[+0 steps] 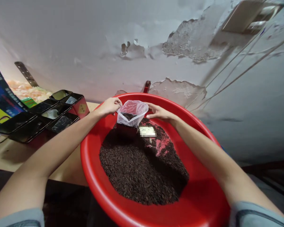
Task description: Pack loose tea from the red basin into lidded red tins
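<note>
A clear plastic bag (137,110) stands up out of a dark box (126,130), with dark dried leaves, like loose tea, inside it. My left hand (110,106) pinches the bag's rim on the left side. At the bag's right edge, my right hand (159,113) has its thumb and fingers apart, the fingertips against or very close to the plastic. The box rests among a heap of the same dark leaves (142,170) in a large red basin (203,195). Beside the box lies a small pale label card (147,131), partly blurred.
Several black and red tins (59,110), some holding clear plastic, stand close together on the wooden table (73,164) to the left. Behind the basin is a wall (85,47) with peeling paint. Cords (239,66) hang from a socket (248,19) at upper right.
</note>
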`<state>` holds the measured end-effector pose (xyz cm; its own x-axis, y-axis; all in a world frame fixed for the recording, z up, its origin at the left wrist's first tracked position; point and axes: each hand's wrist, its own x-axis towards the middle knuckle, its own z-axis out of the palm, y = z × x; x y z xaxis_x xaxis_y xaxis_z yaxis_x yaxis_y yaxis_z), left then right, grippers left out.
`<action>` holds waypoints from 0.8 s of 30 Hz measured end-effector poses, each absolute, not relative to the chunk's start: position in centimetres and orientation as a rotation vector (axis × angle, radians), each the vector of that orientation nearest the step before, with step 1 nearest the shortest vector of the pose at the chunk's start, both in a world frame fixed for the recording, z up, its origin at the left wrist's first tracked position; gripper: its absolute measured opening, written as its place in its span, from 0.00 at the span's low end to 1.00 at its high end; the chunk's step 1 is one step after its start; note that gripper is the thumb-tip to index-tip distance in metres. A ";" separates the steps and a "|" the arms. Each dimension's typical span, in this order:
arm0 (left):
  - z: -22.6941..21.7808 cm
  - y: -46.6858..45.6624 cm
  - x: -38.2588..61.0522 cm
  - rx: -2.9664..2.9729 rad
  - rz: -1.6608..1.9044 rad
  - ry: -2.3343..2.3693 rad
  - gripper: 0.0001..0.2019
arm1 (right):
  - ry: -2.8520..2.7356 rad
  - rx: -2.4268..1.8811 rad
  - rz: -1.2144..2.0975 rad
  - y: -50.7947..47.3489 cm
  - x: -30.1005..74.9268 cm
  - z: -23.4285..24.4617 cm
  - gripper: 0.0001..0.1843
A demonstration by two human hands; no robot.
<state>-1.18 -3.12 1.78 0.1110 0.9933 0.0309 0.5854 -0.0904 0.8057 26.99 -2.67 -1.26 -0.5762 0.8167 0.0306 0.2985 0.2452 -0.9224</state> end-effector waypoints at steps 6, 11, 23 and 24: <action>1.0 -3.5 2.0 1.343 0.873 1.391 0.11 | -2.430 -0.910 1.110 -2.4 20.6 -3.7 0.48; -0.7 -5.9 5.5 1.187 1.018 1.332 0.11 | -2.566 -1.550 0.270 -2.6 16.0 -4.3 0.21; -2.4 -8.3 3.8 1.785 0.753 1.597 0.55 | -2.337 -2.033 0.053 -1.2 14.6 -1.1 0.19; -2.8 -9.0 4.5 1.779 0.666 1.637 0.61 | -2.315 -2.088 0.062 -0.9 14.2 -0.8 0.19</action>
